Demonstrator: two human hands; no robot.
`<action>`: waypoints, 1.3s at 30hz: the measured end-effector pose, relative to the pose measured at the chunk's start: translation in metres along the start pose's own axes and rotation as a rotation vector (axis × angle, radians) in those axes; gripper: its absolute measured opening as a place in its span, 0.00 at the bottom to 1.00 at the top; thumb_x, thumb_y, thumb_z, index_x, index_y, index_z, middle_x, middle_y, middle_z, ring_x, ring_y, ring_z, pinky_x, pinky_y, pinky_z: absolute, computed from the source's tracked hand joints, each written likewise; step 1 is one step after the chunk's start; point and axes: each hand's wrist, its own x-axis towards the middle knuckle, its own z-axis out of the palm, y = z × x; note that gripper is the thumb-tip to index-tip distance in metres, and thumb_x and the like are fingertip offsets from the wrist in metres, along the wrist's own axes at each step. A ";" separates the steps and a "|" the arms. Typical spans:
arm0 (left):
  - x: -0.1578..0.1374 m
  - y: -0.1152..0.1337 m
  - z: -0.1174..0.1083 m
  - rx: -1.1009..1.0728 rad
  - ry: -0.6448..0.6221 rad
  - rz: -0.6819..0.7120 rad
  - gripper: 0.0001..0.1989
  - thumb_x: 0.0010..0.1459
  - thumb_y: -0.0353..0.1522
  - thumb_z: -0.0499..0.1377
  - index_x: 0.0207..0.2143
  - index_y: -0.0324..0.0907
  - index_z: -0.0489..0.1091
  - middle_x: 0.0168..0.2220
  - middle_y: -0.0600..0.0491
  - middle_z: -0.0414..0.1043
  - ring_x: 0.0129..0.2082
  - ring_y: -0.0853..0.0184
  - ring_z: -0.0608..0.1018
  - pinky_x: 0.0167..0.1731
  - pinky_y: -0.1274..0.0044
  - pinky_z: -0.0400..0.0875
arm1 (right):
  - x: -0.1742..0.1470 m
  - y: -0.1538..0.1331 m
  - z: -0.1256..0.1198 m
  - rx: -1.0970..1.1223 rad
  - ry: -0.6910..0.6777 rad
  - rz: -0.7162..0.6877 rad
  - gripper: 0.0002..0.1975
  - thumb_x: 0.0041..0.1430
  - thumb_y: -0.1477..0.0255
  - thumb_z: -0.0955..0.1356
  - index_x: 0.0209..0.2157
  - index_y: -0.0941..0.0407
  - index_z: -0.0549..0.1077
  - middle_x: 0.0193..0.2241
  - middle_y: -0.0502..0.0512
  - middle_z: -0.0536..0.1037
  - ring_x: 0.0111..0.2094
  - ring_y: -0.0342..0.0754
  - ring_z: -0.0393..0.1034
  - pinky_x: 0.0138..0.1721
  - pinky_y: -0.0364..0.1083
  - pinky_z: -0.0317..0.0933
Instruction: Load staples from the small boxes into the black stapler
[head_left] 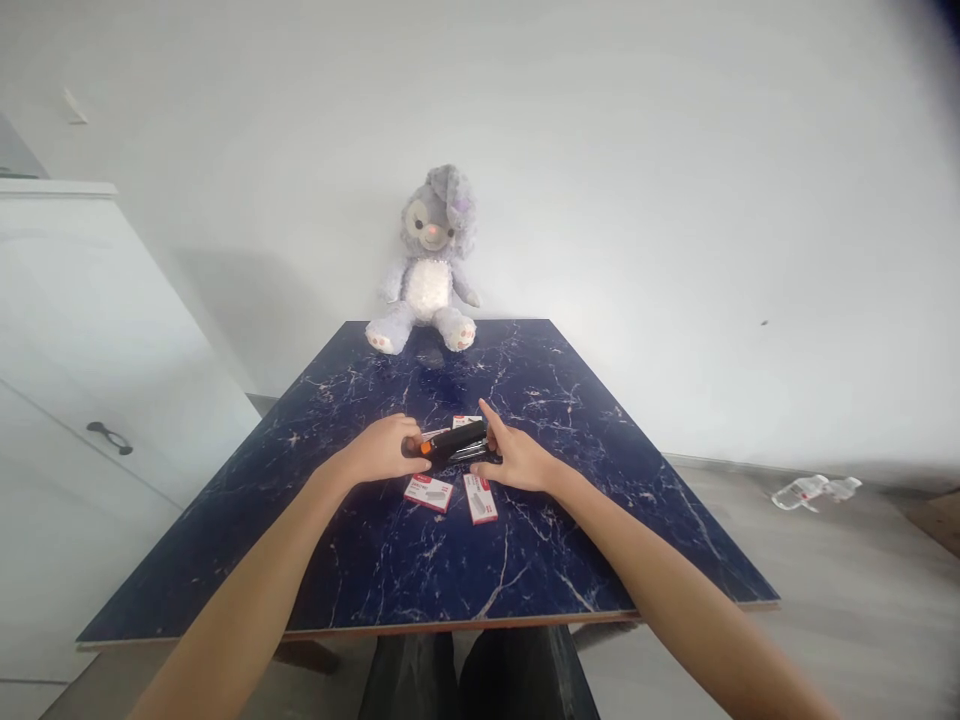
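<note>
A black stapler (459, 440) with an orange patch near its left end is between my two hands, over the middle of the table. My left hand (381, 447) closes its thumb and fingers around the left end. At the right end, my right hand (523, 460) has its thumb and bent fingers on the stapler, while the index finger points up and away. Just below lie two small red-and-white staple boxes, one on the left (428, 493) and one on the right (480, 499). A third similar box (466, 421) is partly hidden behind the stapler.
The dark blue marbled table (420, 570) has a plush toy (430, 275) sitting at its far edge against the wall. To the left stands a white cabinet (82, 330) with a dark handle. Clear plastic bottles (802, 491) lie on the floor at right.
</note>
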 end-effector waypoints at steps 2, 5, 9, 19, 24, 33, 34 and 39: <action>-0.001 0.000 0.000 -0.028 -0.009 -0.033 0.15 0.50 0.46 0.64 0.28 0.44 0.70 0.29 0.54 0.72 0.30 0.64 0.73 0.32 0.73 0.63 | 0.000 -0.004 0.001 -0.001 -0.009 -0.005 0.57 0.55 0.58 0.72 0.71 0.53 0.31 0.38 0.56 0.74 0.37 0.53 0.70 0.40 0.49 0.61; -0.002 0.002 -0.002 -0.043 -0.004 -0.051 0.14 0.50 0.45 0.64 0.26 0.44 0.70 0.29 0.54 0.71 0.27 0.65 0.73 0.29 0.74 0.61 | 0.000 -0.009 0.000 0.000 -0.024 -0.003 0.59 0.54 0.58 0.73 0.71 0.54 0.30 0.38 0.56 0.74 0.37 0.54 0.70 0.40 0.50 0.61; -0.003 0.006 -0.003 -0.041 0.013 -0.056 0.14 0.49 0.45 0.64 0.26 0.44 0.69 0.27 0.54 0.71 0.27 0.65 0.73 0.27 0.74 0.60 | 0.000 -0.008 0.000 0.011 -0.033 -0.002 0.60 0.54 0.57 0.73 0.71 0.54 0.28 0.36 0.55 0.74 0.37 0.53 0.70 0.39 0.49 0.62; 0.000 0.007 0.002 -0.034 0.010 -0.100 0.13 0.48 0.43 0.64 0.25 0.44 0.68 0.27 0.54 0.71 0.26 0.65 0.73 0.26 0.75 0.60 | 0.003 0.001 0.001 0.084 -0.024 -0.024 0.52 0.62 0.58 0.67 0.71 0.54 0.26 0.36 0.54 0.75 0.34 0.51 0.70 0.38 0.48 0.61; 0.001 0.012 0.003 0.026 0.034 -0.085 0.13 0.46 0.41 0.64 0.22 0.44 0.65 0.26 0.54 0.69 0.25 0.66 0.72 0.26 0.75 0.58 | 0.003 0.003 0.004 0.062 0.020 -0.049 0.53 0.63 0.57 0.66 0.69 0.55 0.21 0.36 0.54 0.75 0.33 0.50 0.70 0.37 0.48 0.61; 0.000 0.018 0.000 0.018 0.035 -0.071 0.14 0.47 0.40 0.64 0.21 0.43 0.64 0.25 0.55 0.67 0.26 0.67 0.71 0.26 0.75 0.57 | 0.000 0.000 0.009 -0.142 0.075 -0.116 0.55 0.60 0.53 0.66 0.70 0.59 0.23 0.37 0.58 0.76 0.35 0.56 0.71 0.36 0.49 0.61; 0.000 0.017 0.000 0.014 0.038 -0.072 0.14 0.47 0.40 0.64 0.21 0.43 0.64 0.25 0.55 0.67 0.25 0.67 0.71 0.26 0.75 0.57 | -0.001 0.000 0.009 -0.149 0.074 -0.122 0.55 0.60 0.53 0.66 0.70 0.60 0.23 0.36 0.59 0.76 0.36 0.56 0.71 0.36 0.49 0.61; 0.000 0.016 0.000 -0.023 0.027 -0.085 0.13 0.48 0.41 0.64 0.23 0.43 0.66 0.26 0.56 0.67 0.25 0.67 0.70 0.25 0.75 0.57 | -0.001 0.001 0.011 -0.154 0.073 -0.144 0.56 0.60 0.53 0.66 0.70 0.60 0.23 0.39 0.61 0.76 0.38 0.57 0.71 0.38 0.51 0.62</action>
